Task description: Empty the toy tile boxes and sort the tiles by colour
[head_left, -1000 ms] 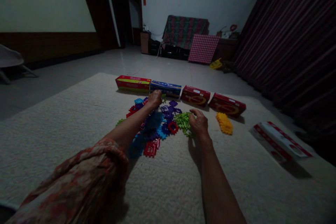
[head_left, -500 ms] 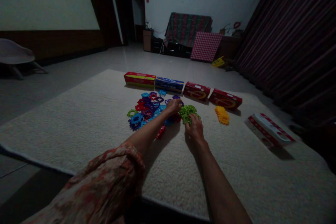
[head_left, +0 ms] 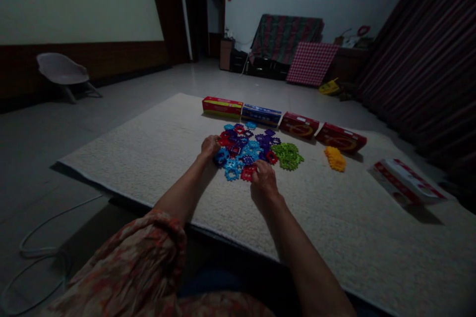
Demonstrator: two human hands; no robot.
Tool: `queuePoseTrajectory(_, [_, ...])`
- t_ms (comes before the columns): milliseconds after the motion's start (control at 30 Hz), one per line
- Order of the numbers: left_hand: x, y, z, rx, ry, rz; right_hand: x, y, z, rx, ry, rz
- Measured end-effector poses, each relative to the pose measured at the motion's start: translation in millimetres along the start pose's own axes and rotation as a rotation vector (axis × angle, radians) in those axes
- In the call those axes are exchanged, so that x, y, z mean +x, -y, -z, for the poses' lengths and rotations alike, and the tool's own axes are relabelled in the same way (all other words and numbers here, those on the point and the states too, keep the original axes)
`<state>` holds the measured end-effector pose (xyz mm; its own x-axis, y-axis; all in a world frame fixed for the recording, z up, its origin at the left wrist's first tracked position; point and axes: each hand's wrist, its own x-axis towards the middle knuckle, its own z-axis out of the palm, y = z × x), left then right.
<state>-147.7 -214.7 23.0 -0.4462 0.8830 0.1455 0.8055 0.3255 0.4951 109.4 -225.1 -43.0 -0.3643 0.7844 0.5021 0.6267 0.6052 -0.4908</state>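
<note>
A mixed heap of toothed plastic toy pieces (head_left: 252,148), blue, purple and red, lies on the quilted mat. My left hand (head_left: 211,145) is at the heap's left edge with its fingers closed; what they hold is hidden. At the near right edge of the heap, my right hand (head_left: 265,176) has its bent fingers on a red toothed piece (head_left: 247,173). A separate pile of green pieces (head_left: 288,156) lies just right of the heap, with neither hand on it. Farther right sits a stack of yellow pieces (head_left: 335,159).
Behind the pieces stand a red-and-yellow box (head_left: 222,107), a blue box (head_left: 261,115) and two dark red boxes (head_left: 299,125). A white-and-red box (head_left: 407,182) is at right. The pale mat (head_left: 141,158) ends along a near edge. A small chair (head_left: 64,70) stands far left.
My left hand has gone from the heap's right side to its left edge. My right hand has left the green pile for the red piece. The view has turned left.
</note>
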Motion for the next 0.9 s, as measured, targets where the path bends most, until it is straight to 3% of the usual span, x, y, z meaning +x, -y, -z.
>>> queuePoseTrajectory(133, [-5.6,28.8,-9.2,-0.029,0.07,0.026,-3.4,23.3,-7.9,0.008,0.0,0.017])
queuePoseTrajectory(333, [-7.8,48.4,-26.2,-0.05,0.058,-0.09,-3.5,28.8,-17.1,-0.029,0.079,-0.015])
queuePoseTrajectory(467, [-9.6,60.0,-39.0,-0.061,-0.021,-0.166,-10.9,28.1,-26.2,-0.004,0.046,-0.012])
queuePoseTrajectory(633, [-8.3,72.6,-58.3,-0.152,-0.227,-0.184,-11.6,30.6,-32.7,0.021,0.039,0.022])
queuePoseTrajectory(767, [2.8,69.1,-57.1,-0.238,-0.303,-0.131,-1.5,35.8,-41.4,0.047,0.044,0.034])
queuePoseTrajectory(900, [11.8,47.2,-46.1,-0.329,-0.407,-0.165,15.5,30.0,-47.9,0.077,0.046,0.062])
